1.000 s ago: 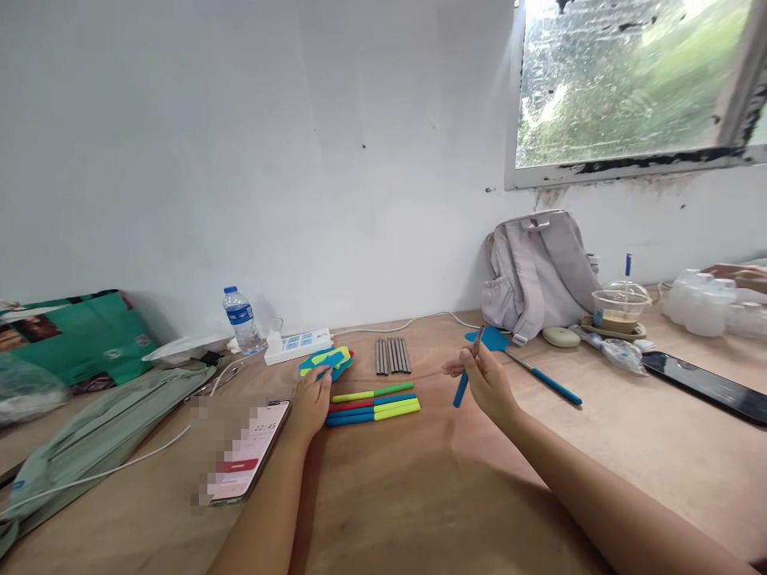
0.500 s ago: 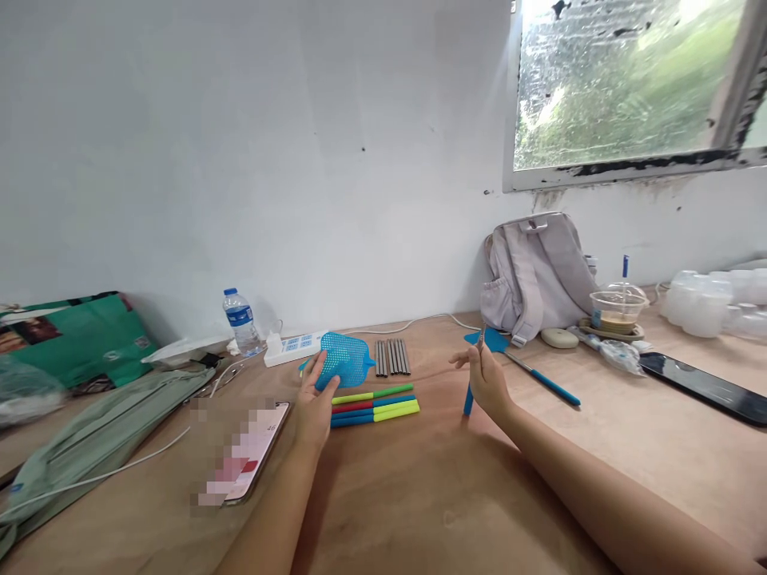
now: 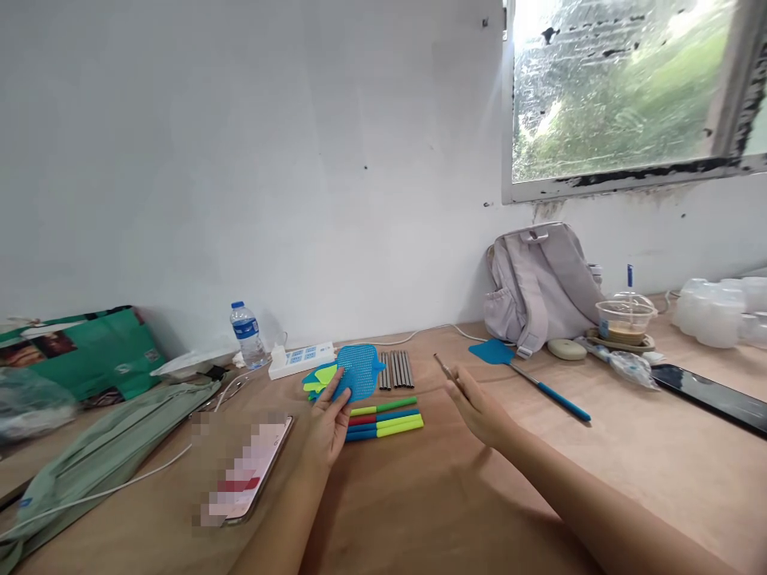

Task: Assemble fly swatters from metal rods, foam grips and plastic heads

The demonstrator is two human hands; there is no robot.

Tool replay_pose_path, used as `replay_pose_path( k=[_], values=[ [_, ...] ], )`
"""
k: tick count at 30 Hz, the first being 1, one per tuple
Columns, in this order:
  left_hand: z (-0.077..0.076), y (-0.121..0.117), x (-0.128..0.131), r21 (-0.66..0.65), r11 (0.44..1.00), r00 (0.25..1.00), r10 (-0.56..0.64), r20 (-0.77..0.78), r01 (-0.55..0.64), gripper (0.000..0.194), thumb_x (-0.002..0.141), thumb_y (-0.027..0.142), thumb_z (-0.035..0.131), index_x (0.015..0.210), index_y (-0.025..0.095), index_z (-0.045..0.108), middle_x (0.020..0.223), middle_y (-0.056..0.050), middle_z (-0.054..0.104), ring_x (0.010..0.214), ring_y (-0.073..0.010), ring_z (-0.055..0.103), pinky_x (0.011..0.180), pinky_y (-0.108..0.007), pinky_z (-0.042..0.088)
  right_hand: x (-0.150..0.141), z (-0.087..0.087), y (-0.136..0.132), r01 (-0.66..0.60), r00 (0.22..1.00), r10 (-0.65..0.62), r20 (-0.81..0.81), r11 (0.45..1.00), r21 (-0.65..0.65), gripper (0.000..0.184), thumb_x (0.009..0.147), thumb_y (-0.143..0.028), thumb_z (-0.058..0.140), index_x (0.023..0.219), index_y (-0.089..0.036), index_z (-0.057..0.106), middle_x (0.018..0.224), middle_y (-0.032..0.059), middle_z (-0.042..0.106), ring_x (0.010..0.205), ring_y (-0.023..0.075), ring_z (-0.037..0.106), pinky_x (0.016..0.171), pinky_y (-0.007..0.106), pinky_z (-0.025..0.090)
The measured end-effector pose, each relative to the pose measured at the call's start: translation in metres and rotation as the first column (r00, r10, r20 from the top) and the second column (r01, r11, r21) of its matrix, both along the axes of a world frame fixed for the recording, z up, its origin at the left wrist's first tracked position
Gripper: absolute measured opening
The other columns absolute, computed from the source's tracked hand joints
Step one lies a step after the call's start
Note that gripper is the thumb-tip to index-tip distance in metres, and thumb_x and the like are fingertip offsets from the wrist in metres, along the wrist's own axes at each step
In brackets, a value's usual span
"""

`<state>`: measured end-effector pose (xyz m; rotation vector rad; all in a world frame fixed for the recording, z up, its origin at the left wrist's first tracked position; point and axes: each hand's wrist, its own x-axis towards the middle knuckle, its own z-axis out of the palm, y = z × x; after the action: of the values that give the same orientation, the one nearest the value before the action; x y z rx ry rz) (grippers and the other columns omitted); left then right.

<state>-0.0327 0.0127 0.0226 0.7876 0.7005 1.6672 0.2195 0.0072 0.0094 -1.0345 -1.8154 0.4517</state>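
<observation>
Wooden tabletop (image 3: 455,495) is set against a white wall. A blue mesh swatter head (image 3: 358,370) is held upright in the closed left hand (image 3: 330,415), just above the coloured handles (image 3: 383,418). A thin metal rod (image 3: 445,367) is pinched in the right hand (image 3: 479,409), pointing toward the swatter head.

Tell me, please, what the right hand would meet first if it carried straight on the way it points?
Probably the grey rods: the right hand and its thin rod aim up-left at them, though depth is unclear.
</observation>
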Motion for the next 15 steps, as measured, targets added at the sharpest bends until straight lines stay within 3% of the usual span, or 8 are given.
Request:
replay_pose_path(
  k=[6, 15],
  values=[
    [0.002, -0.006, 0.003, -0.022, 0.995, 0.995, -0.100, -0.027, 0.099, 0.049, 0.071, -0.003, 0.054, 0.114, 0.020, 0.056, 0.085, -0.001, 0.069, 0.062, -0.0060, 0.063, 0.055, -0.011, 0.053, -0.005, 0.015, -0.020, -0.052, 0.962, 0.052, 0.267, 0.999, -0.008, 0.018, 0.089, -0.036, 0.028, 0.092, -0.025, 0.042, 0.070, -0.0010, 0.051, 0.063, 0.0170, 0.050, 0.055, 0.025, 0.031],
    [0.002, -0.009, 0.007, -0.089, 0.983, 0.983, -0.168, -0.078, 0.161, 0.051, 0.069, 0.002, 0.060, 0.116, 0.021, 0.055, 0.097, -0.003, 0.068, 0.075, -0.0087, 0.065, 0.068, -0.016, 0.053, -0.006, 0.012, -0.015, 0.010, 0.945, -0.024, 0.325, 0.999, 0.045, 0.020, 0.088, -0.033, 0.030, 0.093, -0.026, 0.048, 0.083, 0.0020, 0.056, 0.068, 0.0174, 0.053, 0.057, 0.026, 0.032]
  ],
)
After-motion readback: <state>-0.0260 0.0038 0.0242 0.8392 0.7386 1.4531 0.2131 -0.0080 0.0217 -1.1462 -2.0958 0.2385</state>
